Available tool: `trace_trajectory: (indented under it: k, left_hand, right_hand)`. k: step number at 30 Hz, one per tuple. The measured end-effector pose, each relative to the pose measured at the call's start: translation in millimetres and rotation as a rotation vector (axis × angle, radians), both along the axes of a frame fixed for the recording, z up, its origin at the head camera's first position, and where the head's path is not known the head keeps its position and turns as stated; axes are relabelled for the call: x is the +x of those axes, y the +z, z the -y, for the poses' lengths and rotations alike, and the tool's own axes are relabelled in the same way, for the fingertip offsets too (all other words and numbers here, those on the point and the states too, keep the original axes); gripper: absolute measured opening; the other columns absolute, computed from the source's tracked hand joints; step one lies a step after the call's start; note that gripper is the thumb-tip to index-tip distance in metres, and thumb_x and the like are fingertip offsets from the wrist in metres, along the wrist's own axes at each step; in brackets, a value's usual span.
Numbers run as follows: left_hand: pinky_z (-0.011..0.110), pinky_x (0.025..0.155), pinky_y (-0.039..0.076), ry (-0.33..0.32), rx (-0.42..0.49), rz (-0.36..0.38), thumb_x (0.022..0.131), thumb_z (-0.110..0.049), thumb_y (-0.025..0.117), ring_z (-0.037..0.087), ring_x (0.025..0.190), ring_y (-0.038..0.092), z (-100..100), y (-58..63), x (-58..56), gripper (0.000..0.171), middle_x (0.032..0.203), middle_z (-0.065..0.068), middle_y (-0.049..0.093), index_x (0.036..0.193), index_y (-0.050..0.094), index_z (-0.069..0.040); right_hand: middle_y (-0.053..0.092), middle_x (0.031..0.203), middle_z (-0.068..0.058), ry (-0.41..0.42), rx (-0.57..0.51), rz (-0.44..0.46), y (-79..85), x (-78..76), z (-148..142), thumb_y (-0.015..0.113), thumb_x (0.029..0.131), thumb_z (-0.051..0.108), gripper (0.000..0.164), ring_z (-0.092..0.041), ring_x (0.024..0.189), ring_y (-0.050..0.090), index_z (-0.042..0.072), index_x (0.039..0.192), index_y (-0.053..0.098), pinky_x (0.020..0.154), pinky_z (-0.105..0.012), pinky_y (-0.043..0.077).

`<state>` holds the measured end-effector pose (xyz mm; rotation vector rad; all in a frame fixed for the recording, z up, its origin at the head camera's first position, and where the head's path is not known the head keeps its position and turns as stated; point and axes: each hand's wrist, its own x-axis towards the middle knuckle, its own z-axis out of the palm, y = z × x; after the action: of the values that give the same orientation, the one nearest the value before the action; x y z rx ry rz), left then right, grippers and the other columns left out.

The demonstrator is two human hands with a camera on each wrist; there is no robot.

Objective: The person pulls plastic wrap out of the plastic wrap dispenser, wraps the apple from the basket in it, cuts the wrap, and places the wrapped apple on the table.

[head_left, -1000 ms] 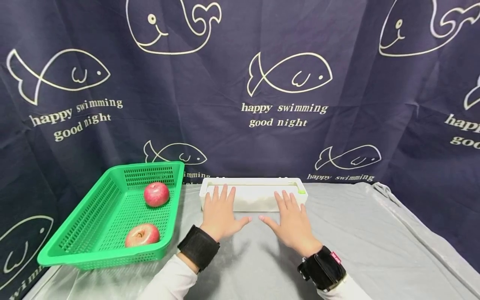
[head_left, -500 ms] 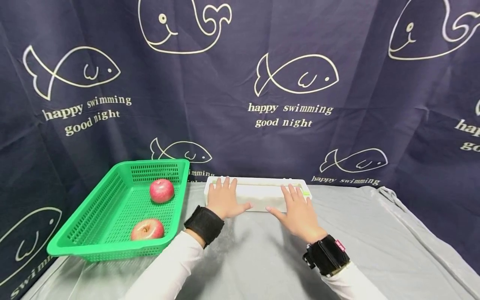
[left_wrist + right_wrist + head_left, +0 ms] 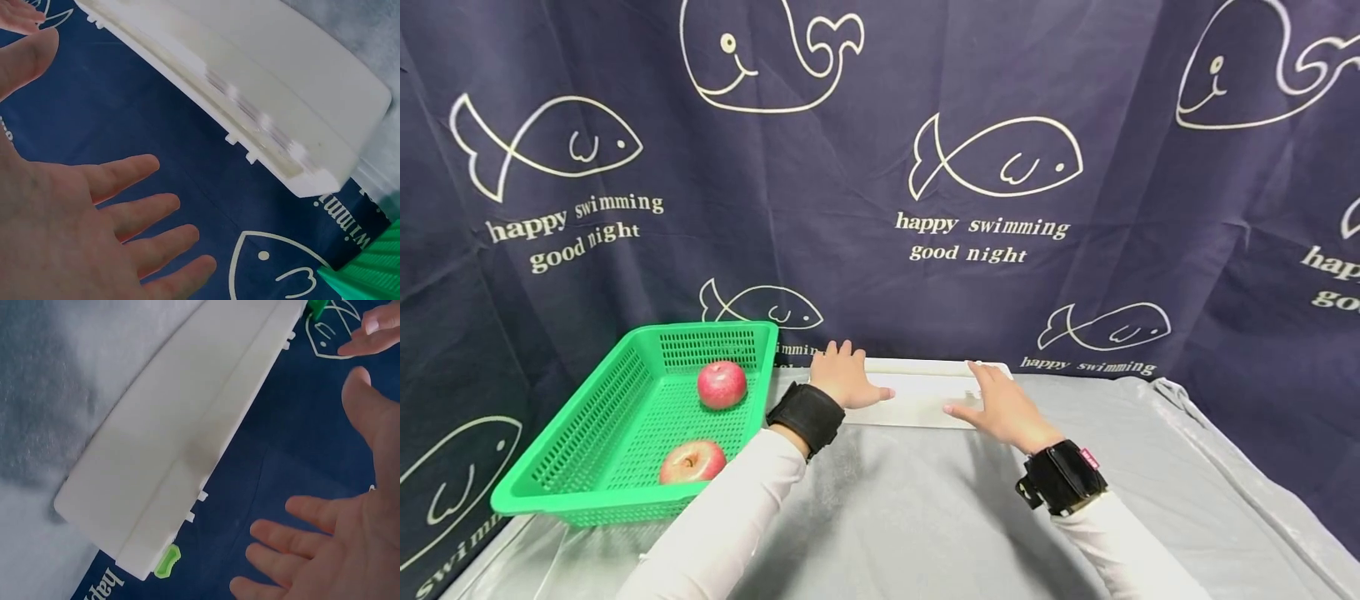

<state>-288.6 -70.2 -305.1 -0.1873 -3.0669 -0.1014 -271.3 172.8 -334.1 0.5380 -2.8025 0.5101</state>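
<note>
A long white plastic box [image 3: 917, 404], shaped like a cling film dispenser, lies crosswise on the grey cloth. My left hand [image 3: 848, 382] hovers over its left end, fingers spread and pointing away from me. Over the right end is my right hand [image 3: 1007, 408], thumb apart from slightly bent fingers. Both wrist views show the palms facing the box with nothing held. A narrow opening with a shiny clear strip inside runs along the box [image 3: 269, 69] in the left wrist view. The right wrist view shows a bright green tab [image 3: 167, 561] at one end.
To the left stands a green plastic basket [image 3: 640, 433] with two red apples in it, one farther back [image 3: 722, 385] and one nearer [image 3: 692, 462]. A dark blue curtain [image 3: 850, 208] printed with fish hangs right behind the box.
Both hands have reached a little farther over the box, and their fingers now look more bent. The green tab has gone out of sight in the head view. The head view has shifted slightly.
</note>
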Motion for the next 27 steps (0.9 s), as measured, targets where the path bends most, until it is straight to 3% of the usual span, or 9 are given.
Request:
trace_trajectory:
  k: [4, 9, 12, 16, 27]
  left_hand:
    - [0.050, 0.110, 0.037, -0.038, 0.040, 0.038, 0.080, -0.062, 0.060, 0.034, 0.136, 0.041, 4.5, 3.5, -3.1, 0.080, 0.145, 0.013, 0.047, 0.139, 0.048, -0.009]
    - [0.051, 0.104, 0.043, -0.130, 0.138, 0.053, 0.084, -0.034, 0.061, 0.033, 0.128, 0.051, 12.3, -3.5, -15.8, 0.061, 0.140, 0.013, 0.053, 0.138, 0.050, -0.007]
    - [0.050, 0.105, 0.043, -0.189, 0.191, 0.091, 0.082, -0.015, 0.055, 0.032, 0.130, 0.051, 16.4, -8.4, -24.6, 0.055, 0.139, 0.013, 0.054, 0.136, 0.051, -0.007]
    - [0.044, 0.110, 0.041, -0.253, 0.197, 0.150, 0.084, -0.005, 0.047, 0.031, 0.133, 0.048, 21.5, -14.4, -38.1, 0.050, 0.139, 0.015, 0.054, 0.133, 0.054, -0.004]
    - [0.043, 0.106, 0.045, -0.292, 0.271, 0.164, 0.083, 0.010, 0.046, 0.033, 0.127, 0.053, 32.6, -39.0, -58.6, 0.044, 0.130, 0.016, 0.062, 0.122, 0.063, -0.001]
  right_hand:
    - [0.046, 0.141, -0.029, 0.032, 0.027, 0.044, 3.7, -5.9, -1.9, 0.068, 0.084, 0.045, 0.084, -0.045, 0.133, 0.042, -0.009, 0.140, 0.039, 0.111, -0.055, 0.034]
    - [0.051, 0.139, -0.026, 0.072, 0.040, 0.049, 3.1, -14.1, -1.5, 0.072, 0.080, 0.043, 0.082, -0.043, 0.130, 0.046, -0.008, 0.137, 0.043, 0.110, -0.053, 0.036]
    - [0.056, 0.132, -0.025, 0.097, 0.065, 0.025, -0.9, -20.5, -4.0, 0.077, 0.076, 0.042, 0.080, -0.041, 0.125, 0.052, -0.007, 0.132, 0.049, 0.107, -0.051, 0.040]
    - [0.062, 0.123, -0.022, 0.127, 0.101, -0.010, -5.5, -31.1, -9.0, 0.082, 0.069, 0.040, 0.076, -0.038, 0.116, 0.057, -0.007, 0.123, 0.057, 0.101, -0.049, 0.045]
    - [0.064, 0.117, -0.019, 0.169, 0.155, 0.056, -12.3, -53.2, -13.0, 0.086, 0.063, 0.038, 0.075, -0.035, 0.112, 0.059, -0.006, 0.118, 0.059, 0.100, -0.046, 0.046]
